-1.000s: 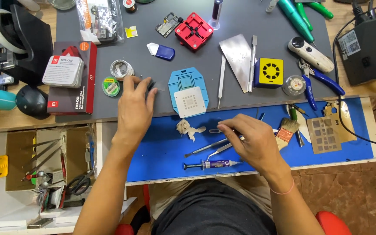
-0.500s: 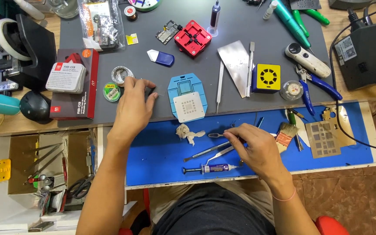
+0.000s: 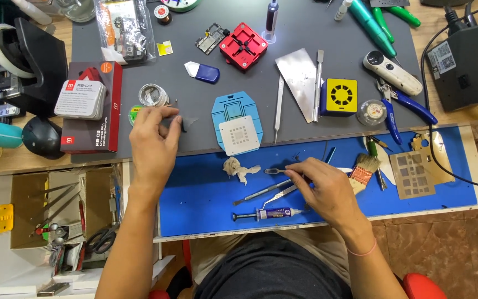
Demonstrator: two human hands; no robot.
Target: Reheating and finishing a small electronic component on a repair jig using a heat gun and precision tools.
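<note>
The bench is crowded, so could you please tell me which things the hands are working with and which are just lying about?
In hand:
left hand on a small dark part
right hand at the thin metal tools

Lying about:
red square fixture
yellow box
blue pliers
brush
syringe

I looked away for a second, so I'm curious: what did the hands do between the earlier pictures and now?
Very little changed. The left hand stayed on the grey mat over a small dark object, its fingers curling slightly around it. The right hand stayed on the blue mat, fingertips at the thin metal tools. The syringe, crumpled wipe and blue stencil holder kept their places.
</note>
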